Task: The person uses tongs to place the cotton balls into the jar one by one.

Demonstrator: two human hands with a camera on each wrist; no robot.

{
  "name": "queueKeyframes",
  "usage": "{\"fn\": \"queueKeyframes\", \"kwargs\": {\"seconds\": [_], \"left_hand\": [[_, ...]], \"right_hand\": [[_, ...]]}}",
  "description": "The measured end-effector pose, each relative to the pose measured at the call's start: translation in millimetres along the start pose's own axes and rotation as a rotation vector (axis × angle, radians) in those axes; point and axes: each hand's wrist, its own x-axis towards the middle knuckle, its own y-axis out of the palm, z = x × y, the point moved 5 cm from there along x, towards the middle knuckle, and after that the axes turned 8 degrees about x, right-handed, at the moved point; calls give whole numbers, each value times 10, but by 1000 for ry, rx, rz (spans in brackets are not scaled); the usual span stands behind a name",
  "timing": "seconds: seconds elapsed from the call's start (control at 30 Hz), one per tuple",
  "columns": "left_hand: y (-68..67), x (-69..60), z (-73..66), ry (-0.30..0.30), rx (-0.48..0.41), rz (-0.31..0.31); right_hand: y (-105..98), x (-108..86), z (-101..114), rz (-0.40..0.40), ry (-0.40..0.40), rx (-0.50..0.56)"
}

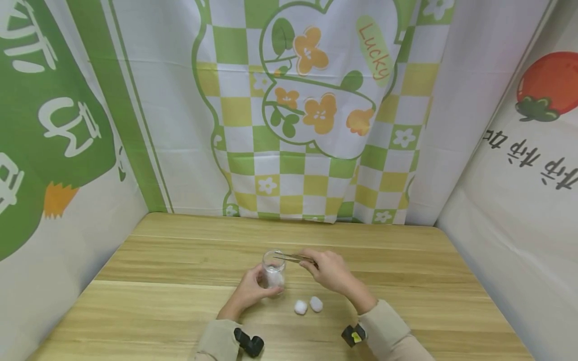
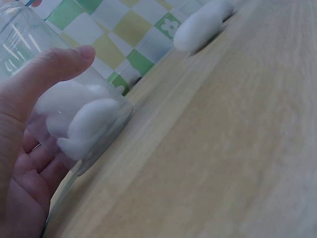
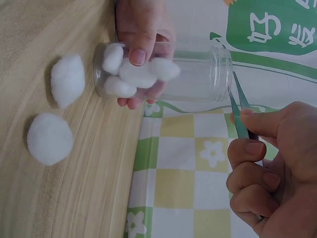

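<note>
A clear glass jar stands upright on the table, with several white cotton balls in its lower half. My left hand grips the jar low down, the thumb across its near side in the left wrist view. Metal tweezers are pinched in my right hand; their tips are at the jar's mouth, slightly apart, with nothing between them. Two more cotton balls lie side by side on the table, to the right of the jar and nearer me.
The wooden table reaches back to a hanging cloth with green and yellow checks. Printed cloths also hang at the left and right. A black device is strapped at each wrist.
</note>
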Motion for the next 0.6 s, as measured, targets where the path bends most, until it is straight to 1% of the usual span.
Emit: {"fn": "queueKeyframes", "kwargs": {"seconds": [0.13, 0.23, 0.4, 0.6], "left_hand": [[-9, -5, -8, -8, 5, -4], [-13, -10, -20, -14, 2, -4], [-18, -16, -35, -9, 7, -5], [-18, -24, -36, -16, -10, 4]], "right_hand": [[13, -12, 4, 29, -2, 22], [2, -36, -3, 32, -1, 52], [-40, -84, -18, 6, -23, 100], [-96, -142, -28, -40, -44, 112]]}}
